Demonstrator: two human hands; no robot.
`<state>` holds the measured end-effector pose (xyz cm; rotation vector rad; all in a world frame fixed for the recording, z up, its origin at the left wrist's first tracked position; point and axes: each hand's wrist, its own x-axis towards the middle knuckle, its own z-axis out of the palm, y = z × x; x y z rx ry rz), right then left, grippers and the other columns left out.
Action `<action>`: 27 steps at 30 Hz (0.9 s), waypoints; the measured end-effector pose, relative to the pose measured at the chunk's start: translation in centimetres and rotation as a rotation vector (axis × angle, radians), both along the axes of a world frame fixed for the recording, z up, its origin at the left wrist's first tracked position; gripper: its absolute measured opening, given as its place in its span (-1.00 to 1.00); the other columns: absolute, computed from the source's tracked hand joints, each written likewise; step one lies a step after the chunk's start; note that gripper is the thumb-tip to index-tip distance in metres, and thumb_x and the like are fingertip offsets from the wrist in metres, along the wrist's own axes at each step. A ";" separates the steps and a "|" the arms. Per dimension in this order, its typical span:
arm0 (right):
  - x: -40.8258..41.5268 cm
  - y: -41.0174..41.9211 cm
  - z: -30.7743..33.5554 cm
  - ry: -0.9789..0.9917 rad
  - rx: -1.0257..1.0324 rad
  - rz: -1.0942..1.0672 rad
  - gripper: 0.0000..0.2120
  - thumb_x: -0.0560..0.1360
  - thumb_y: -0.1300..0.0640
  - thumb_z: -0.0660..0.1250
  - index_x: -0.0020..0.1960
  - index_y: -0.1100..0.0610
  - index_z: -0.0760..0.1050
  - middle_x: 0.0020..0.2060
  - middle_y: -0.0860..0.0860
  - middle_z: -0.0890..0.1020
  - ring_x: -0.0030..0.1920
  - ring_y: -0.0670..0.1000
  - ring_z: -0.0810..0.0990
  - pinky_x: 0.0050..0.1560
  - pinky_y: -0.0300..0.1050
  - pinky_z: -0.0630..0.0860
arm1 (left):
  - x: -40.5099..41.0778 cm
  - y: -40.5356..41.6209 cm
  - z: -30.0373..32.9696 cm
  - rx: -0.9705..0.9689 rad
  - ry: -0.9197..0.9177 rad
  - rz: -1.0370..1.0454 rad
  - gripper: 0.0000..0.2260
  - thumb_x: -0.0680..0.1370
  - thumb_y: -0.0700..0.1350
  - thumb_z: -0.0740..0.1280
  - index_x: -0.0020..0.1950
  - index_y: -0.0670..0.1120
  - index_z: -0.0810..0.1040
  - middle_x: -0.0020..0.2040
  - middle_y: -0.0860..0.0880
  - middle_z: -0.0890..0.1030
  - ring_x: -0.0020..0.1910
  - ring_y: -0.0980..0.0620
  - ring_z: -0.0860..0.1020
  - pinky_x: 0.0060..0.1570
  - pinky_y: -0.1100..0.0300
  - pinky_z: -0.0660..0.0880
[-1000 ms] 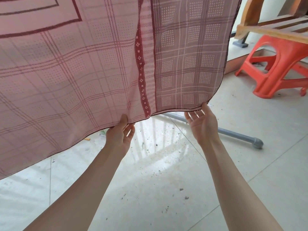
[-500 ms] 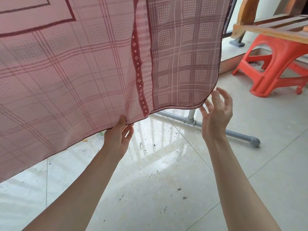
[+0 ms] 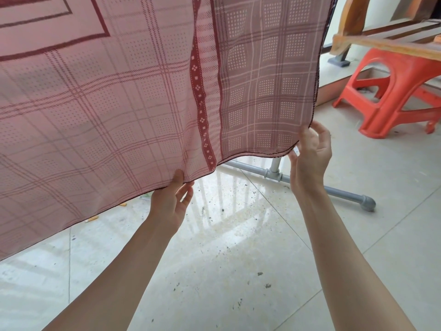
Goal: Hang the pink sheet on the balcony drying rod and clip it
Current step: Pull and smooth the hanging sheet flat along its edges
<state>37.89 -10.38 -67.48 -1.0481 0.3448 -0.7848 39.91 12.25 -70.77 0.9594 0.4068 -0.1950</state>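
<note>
From the head camera, a thin pink sheet (image 3: pixel 119 96) printed with maroon checks, dotted squares and one dark red band of white diamonds hangs across the upper left and centre of the view, its top running out of frame so that whatever it hangs from cannot be seen. Its dark-stitched lower hem slopes down to the left and ends in a rounded corner at the right.

The left hand (image 3: pixel 170 204) reaches up from below and pinches the hem just left of the red band, thumb pressed on the near face of the cloth and the fingers behind the edge.

The right hand (image 3: pixel 310 156) is raised at the rounded corner, its fingers (image 3: pixel 318 130) curled loosely at the cloth's edge; whether they actually grip the corner or only touch it cannot be told. Both forearms are bare and stretch up from the bottom of the frame.

Beneath the hem, a grey plastic pipe stand (image 3: pixel 334 189) lies along the floor, with an upright post rising from a tee joint behind the sheet and an elbow cap at its near end.

The glossy pale tiled floor (image 3: pixel 226 271) reflects light and is scattered with dark specks and a few small orange-tipped scraps (image 3: pixel 91 219) near the left.

At the right stands an orange-red moulded plastic stool (image 3: pixel 391 91), with a slatted wooden frame (image 3: pixel 386 41) resting above it.
</note>
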 end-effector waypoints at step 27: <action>1.4 -2.0 -2.0 0.114 0.421 0.070 -0.79 0.44 0.43 0.23 -0.30 0.19 0.38 -0.43 0.05 0.43 -0.36 -0.01 0.44 -0.23 -0.18 0.47 | 0.7 0.9 0.0 0.074 -0.043 -0.010 -0.77 0.49 -0.20 0.35 0.13 -0.12 0.46 -0.10 0.00 0.59 -0.11 0.03 0.58 -0.14 0.21 0.48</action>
